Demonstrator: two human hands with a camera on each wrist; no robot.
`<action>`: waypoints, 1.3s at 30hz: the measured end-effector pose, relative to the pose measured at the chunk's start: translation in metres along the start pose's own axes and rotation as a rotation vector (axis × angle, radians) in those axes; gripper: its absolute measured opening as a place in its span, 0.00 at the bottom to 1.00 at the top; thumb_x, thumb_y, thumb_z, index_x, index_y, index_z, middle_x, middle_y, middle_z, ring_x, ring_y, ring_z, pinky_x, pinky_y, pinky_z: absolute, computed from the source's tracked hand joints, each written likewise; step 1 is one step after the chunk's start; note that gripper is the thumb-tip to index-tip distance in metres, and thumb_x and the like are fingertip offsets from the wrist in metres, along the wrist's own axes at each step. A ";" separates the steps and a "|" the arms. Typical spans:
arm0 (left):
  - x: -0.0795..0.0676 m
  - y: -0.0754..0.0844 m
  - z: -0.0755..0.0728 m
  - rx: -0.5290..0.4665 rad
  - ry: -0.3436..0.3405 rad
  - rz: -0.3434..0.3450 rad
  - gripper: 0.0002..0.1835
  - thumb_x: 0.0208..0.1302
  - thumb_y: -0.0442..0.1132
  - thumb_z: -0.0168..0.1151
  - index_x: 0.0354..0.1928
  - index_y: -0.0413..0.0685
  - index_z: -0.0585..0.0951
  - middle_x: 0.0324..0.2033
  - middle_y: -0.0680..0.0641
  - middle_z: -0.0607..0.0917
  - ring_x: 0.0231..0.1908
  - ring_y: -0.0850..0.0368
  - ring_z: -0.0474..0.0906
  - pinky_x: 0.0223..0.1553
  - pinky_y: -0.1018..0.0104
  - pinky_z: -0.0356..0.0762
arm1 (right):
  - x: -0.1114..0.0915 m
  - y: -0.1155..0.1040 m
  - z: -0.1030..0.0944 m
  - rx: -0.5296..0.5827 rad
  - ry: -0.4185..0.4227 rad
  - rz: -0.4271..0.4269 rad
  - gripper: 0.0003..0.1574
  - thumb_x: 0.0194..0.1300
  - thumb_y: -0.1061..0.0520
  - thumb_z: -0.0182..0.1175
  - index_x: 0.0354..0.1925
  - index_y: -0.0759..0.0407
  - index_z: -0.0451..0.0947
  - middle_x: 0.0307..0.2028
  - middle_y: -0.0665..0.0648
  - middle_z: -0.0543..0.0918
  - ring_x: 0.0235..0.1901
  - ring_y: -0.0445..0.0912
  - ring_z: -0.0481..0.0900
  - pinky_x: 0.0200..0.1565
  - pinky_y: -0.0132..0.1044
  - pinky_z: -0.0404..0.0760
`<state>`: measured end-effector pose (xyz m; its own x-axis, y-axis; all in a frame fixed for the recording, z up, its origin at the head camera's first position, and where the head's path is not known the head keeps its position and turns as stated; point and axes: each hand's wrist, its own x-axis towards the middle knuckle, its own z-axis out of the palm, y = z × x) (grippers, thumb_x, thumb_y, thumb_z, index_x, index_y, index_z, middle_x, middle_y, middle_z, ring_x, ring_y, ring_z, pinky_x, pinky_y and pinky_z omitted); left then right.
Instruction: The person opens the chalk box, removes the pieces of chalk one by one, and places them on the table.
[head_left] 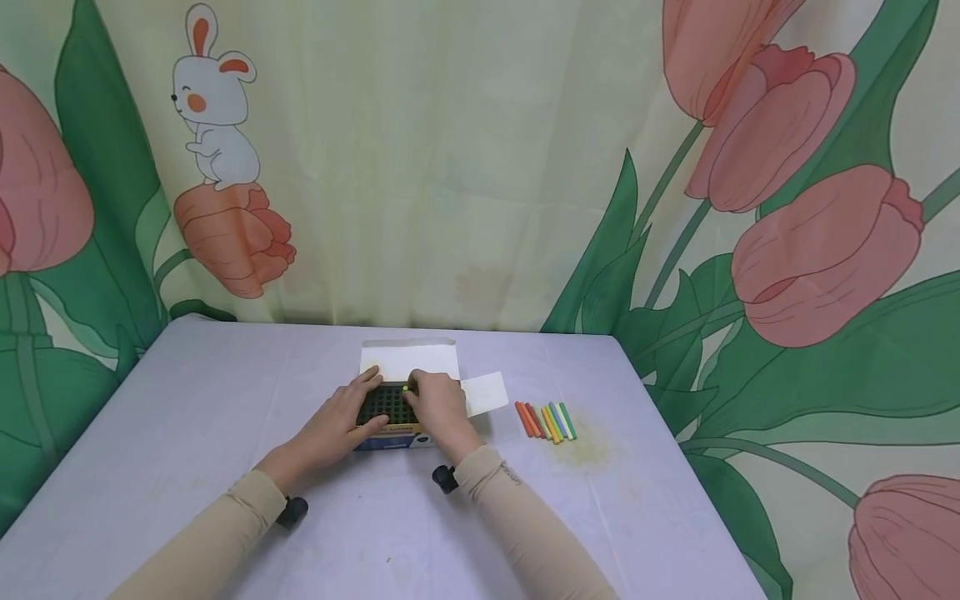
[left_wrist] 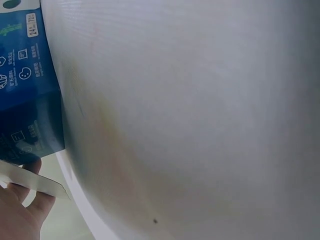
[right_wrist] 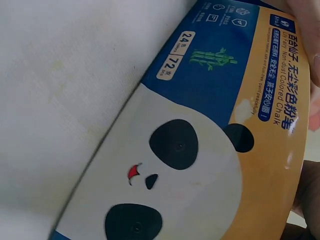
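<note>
An opened box of coloured chalk [head_left: 386,442] has a dark tray [head_left: 386,403] of round holes inside. My left hand [head_left: 330,427] holds the box's left side, thumb over the front rim and fingers toward the back. In the left wrist view its fingers [left_wrist: 37,206] are around a pale flap [left_wrist: 35,181] beside the blue end. Over the tray's back right part, my right hand [head_left: 441,408] pinches a yellow-green chalk stick [head_left: 406,388]; only its tip shows. The right wrist view shows the panda-printed box front [right_wrist: 190,150], with my left thumb [right_wrist: 306,35] at the upper right.
Several chalk sticks [head_left: 545,422] in red, orange, yellow, green and blue lie side by side right of the box. The white lid [head_left: 408,358] stands open behind, and a side flap [head_left: 486,393] sticks out right. Yellowish dust [head_left: 588,448] marks the white tablecloth [head_left: 360,533].
</note>
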<state>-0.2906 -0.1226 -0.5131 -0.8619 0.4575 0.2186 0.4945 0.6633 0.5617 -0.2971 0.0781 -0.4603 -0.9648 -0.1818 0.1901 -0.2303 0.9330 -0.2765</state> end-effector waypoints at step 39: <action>0.000 0.001 -0.001 -0.002 -0.002 -0.018 0.43 0.76 0.57 0.59 0.81 0.43 0.57 0.82 0.43 0.53 0.72 0.33 0.63 0.69 0.32 0.64 | -0.001 -0.001 -0.005 0.042 0.010 -0.058 0.07 0.77 0.51 0.62 0.47 0.51 0.80 0.27 0.52 0.87 0.15 0.38 0.71 0.18 0.29 0.67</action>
<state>-0.2899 -0.1224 -0.5118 -0.8703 0.4468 0.2072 0.4791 0.6702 0.5668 -0.2949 0.0787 -0.4554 -0.9484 -0.2319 0.2162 -0.2911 0.9070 -0.3043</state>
